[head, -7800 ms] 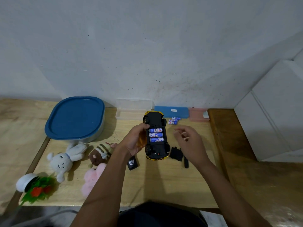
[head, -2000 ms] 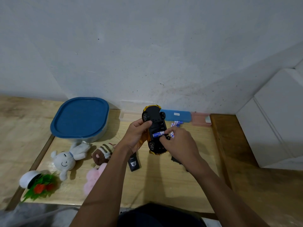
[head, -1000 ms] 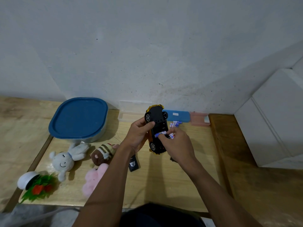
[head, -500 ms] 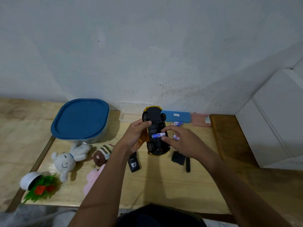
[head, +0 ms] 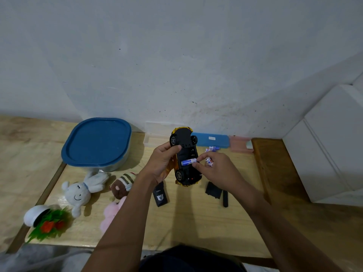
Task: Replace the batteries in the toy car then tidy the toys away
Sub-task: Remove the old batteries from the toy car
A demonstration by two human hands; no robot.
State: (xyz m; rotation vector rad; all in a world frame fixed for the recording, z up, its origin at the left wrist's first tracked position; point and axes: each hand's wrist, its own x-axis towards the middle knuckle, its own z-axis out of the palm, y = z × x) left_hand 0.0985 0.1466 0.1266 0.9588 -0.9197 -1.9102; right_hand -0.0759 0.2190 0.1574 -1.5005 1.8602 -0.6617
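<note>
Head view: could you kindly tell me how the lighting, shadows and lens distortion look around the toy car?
In the head view the light is dim and cool, with no glare on the toy car; the battery label is blurred; the blue-lidded tub casts a soft shadow rightward on the table; the wide lens tilts the white cabinet.

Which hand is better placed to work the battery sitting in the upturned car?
Right. The right hand pinches the battery inside the upturned toy car, while the left hand is busy gripping its side.
</note>
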